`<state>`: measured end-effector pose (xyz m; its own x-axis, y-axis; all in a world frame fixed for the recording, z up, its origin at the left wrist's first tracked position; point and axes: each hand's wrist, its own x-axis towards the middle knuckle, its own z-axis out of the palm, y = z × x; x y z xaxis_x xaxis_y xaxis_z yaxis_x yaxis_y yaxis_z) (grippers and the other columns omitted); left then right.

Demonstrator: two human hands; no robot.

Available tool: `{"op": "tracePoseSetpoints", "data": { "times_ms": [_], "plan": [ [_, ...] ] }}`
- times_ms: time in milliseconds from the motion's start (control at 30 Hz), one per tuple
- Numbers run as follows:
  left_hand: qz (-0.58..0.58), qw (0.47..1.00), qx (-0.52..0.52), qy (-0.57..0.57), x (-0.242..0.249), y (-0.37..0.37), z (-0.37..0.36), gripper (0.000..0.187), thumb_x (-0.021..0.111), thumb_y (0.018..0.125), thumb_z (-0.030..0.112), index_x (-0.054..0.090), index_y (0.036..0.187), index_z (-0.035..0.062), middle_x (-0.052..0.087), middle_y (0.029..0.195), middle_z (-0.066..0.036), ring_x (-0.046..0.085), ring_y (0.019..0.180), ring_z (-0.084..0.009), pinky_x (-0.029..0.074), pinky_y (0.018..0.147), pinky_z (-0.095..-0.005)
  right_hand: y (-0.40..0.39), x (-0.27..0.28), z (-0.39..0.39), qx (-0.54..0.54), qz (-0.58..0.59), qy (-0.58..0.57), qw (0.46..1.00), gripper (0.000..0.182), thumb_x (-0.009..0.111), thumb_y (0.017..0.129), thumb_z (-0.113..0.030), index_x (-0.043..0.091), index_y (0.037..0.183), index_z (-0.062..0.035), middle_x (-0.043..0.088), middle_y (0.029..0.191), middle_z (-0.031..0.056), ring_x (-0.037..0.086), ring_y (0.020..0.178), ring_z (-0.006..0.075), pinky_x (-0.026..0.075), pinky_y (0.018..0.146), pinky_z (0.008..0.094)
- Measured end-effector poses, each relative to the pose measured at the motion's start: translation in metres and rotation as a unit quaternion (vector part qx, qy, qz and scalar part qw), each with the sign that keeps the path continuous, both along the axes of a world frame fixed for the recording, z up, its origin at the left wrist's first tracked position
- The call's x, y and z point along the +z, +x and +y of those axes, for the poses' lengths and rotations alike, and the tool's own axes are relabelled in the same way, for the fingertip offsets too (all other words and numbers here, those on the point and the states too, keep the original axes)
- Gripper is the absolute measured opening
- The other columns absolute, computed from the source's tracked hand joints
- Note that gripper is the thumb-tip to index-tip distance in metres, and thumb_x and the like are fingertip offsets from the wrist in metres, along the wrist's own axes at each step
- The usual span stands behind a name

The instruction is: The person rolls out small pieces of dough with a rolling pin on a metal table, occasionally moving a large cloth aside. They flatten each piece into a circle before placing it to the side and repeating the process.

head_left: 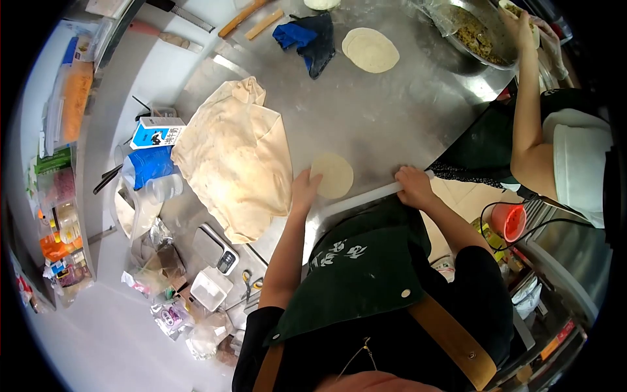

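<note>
A thin round sheet of dough [334,176] lies flat near the front edge of the steel table. My left hand [305,189] is at its left rim, thumb and fingers closed on the edge. To the right, my right hand [415,187] is wrapped round the end of a pale rolling pin [362,199], which lies along the table's front edge. Left of my left hand, a large cream cloth [235,157] is spread over something hidden. Farther back rest flattened dough rounds [371,50], overlapping each other.
A co-worker's arm [528,98] reaches over a metal bowl of filling [480,32] at the back right. Beyond the cloth lie a blue and black rag [307,39] and wooden sticks [243,16]. Along the left stand a milk carton [157,132], a scale [215,249] and scissors [251,285].
</note>
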<state>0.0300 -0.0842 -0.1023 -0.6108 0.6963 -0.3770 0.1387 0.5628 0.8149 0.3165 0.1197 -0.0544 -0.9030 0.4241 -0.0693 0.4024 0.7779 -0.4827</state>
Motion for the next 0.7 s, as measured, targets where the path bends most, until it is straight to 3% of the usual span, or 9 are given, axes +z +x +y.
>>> {"op": "tracePoseSetpoints", "data": {
  "times_ms": [33, 167, 200, 233, 267, 367, 433, 533, 700],
  "plan": [
    [0.006, 1.0, -0.006, 0.004, 0.0, -0.001, 0.003, 0.028, 0.065, 0.089, 0.016, 0.063, 0.109, -0.0037, 0.068, 0.09, -0.005, 0.059, 0.079, -0.0098, 0.047, 0.072, -0.0247, 0.004, -0.006, 0.003, -0.021, 0.0, -0.003, 1.0, 0.022, 0.066, 0.065, -0.014, 0.052, 0.081, -0.0089, 0.057, 0.085, 0.0104, 0.059, 0.083, 0.0325, 0.046, 0.07, 0.0465],
    [-0.01, 0.999, 0.008, 0.052, 0.027, 0.005, 0.01, 0.025, 0.065, 0.088, 0.017, 0.065, 0.104, -0.0021, 0.065, 0.084, -0.005, 0.056, 0.075, -0.0109, 0.045, 0.068, -0.0263, 0.008, -0.026, 0.003, -0.11, -0.005, -0.016, 0.994, 0.02, 0.067, 0.067, -0.02, 0.053, 0.078, -0.0105, 0.057, 0.071, 0.0107, 0.058, 0.068, 0.0347, 0.044, 0.058, 0.0478],
    [0.022, 0.997, 0.0, 0.069, -0.012, -0.003, -0.001, 0.025, 0.066, 0.087, 0.019, 0.066, 0.101, -0.0018, 0.063, 0.078, -0.004, 0.054, 0.072, -0.0108, 0.045, 0.065, -0.0272, 0.008, -0.037, 0.002, -0.148, -0.003, -0.003, 0.989, 0.022, 0.067, 0.069, -0.027, 0.054, 0.077, -0.0116, 0.059, 0.069, 0.0115, 0.059, 0.067, 0.0355, 0.045, 0.058, 0.0491],
    [0.02, 0.997, 0.006, 0.072, 0.01, 0.002, 0.006, 0.024, 0.067, 0.087, 0.02, 0.065, 0.095, -0.0028, 0.06, 0.072, -0.002, 0.051, 0.068, -0.0095, 0.043, 0.062, -0.0275, 0.006, -0.035, 0.002, -0.182, -0.028, -0.012, 0.983, 0.023, 0.067, 0.069, -0.028, 0.056, 0.08, -0.0113, 0.061, 0.07, 0.0118, 0.061, 0.067, 0.0355, 0.046, 0.06, 0.0491],
    [0.002, 1.0, -0.008, 0.027, 0.015, -0.001, 0.007, 0.025, 0.064, 0.087, 0.021, 0.065, 0.097, -0.0022, 0.063, 0.075, -0.008, 0.053, 0.065, -0.0156, 0.043, 0.059, -0.0325, 0.004, -0.034, 0.0, -0.203, -0.006, -0.013, 0.979, 0.024, 0.068, 0.069, -0.029, 0.055, 0.079, -0.0118, 0.061, 0.07, 0.0115, 0.062, 0.068, 0.0357, 0.047, 0.06, 0.0498],
    [0.067, 0.996, -0.013, 0.048, 0.019, 0.003, 0.01, 0.025, 0.063, 0.087, 0.022, 0.064, 0.092, -0.0022, 0.061, 0.068, -0.013, 0.054, 0.06, -0.0181, 0.044, 0.057, -0.0341, 0.0, -0.035, -0.002, -0.215, -0.04, -0.005, 0.976, 0.025, 0.068, 0.07, -0.032, 0.057, 0.082, -0.0124, 0.063, 0.071, 0.0122, 0.063, 0.069, 0.0356, 0.048, 0.061, 0.0499],
    [0.159, 0.985, -0.006, 0.071, 0.018, 0.013, 0.014, 0.026, 0.062, 0.087, 0.022, 0.064, 0.093, -0.003, 0.066, 0.077, -0.019, 0.063, 0.065, -0.0291, 0.048, 0.06, -0.0394, -0.001, -0.04, -0.002, -0.204, -0.079, 0.014, 0.976, 0.024, 0.068, 0.07, -0.033, 0.058, 0.081, -0.0134, 0.064, 0.072, 0.0109, 0.065, 0.07, 0.0349, 0.05, 0.062, 0.0492],
    [0.225, 0.968, 0.008, 0.108, 0.012, 0.025, 0.014, 0.023, 0.061, 0.087, 0.02, 0.065, 0.094, -0.0025, 0.067, 0.08, -0.021, 0.065, 0.07, -0.0335, 0.05, 0.062, -0.0405, -0.01, -0.02, -0.002, -0.222, -0.105, 0.004, 0.969, 0.026, 0.067, 0.071, -0.037, 0.059, 0.079, -0.0142, 0.064, 0.07, 0.0102, 0.065, 0.068, 0.0345, 0.05, 0.06, 0.0492],
    [0.2, 0.968, 0.037, 0.15, 0.01, 0.03, 0.016, 0.024, 0.059, 0.088, 0.021, 0.062, 0.09, -0.0031, 0.065, 0.077, -0.021, 0.062, 0.069, -0.0372, 0.047, 0.06, -0.0411, -0.013, -0.018, -0.004, -0.243, -0.113, 0.03, 0.963, 0.031, 0.066, 0.074, -0.045, 0.059, 0.078, -0.0155, 0.063, 0.065, 0.0088, 0.064, 0.062, 0.0341, 0.05, 0.056, 0.0479]
  ]
}}
